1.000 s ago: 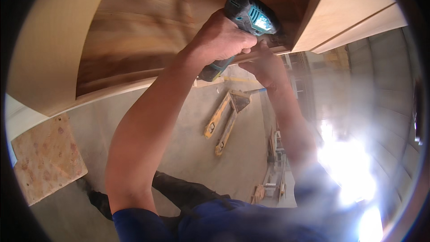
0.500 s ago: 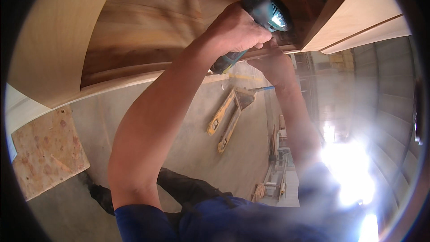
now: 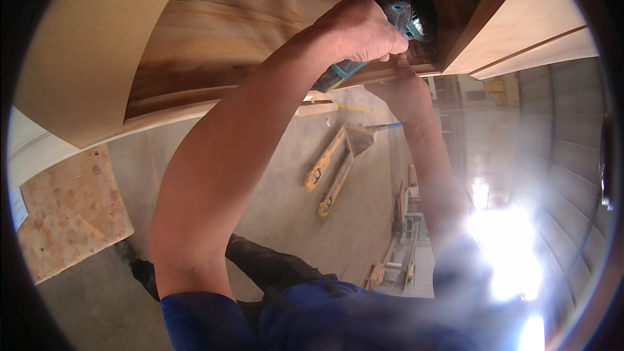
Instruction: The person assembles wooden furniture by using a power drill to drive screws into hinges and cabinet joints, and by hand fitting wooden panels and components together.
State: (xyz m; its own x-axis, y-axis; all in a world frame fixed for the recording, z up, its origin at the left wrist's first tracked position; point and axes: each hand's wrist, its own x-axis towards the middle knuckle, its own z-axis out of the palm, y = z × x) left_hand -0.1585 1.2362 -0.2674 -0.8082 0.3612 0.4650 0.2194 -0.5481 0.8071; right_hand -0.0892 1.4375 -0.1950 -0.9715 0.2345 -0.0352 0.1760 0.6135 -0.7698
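Note:
My left hand (image 3: 364,29) is wrapped round the grip of a teal and black cordless drill driver (image 3: 406,10), its head up inside a wooden cabinet (image 3: 227,26). Its battery end shows below my wrist. What the tip of the tool meets is hidden in shadow behind its body. Just under the drill's head, my right hand (image 3: 404,94) is closed on the cabinet's wooden front edge (image 3: 429,69). One digit reaches above that edge close to the tool and the others lie below it; anything small between them cannot be made out.
A pale wood panel (image 3: 84,45) bounds the cabinet on the left, another (image 3: 520,19) on the right. Below, a yellow pallet jack (image 3: 338,162) stands on the concrete floor (image 3: 260,201). A plywood sheet (image 3: 71,211) lies at lower left. Glare washes out the lower right.
The drill and my left hand have shifted slightly up and to the right in the view, and the drill's head has turned a little. My right hand keeps its place at the edge.

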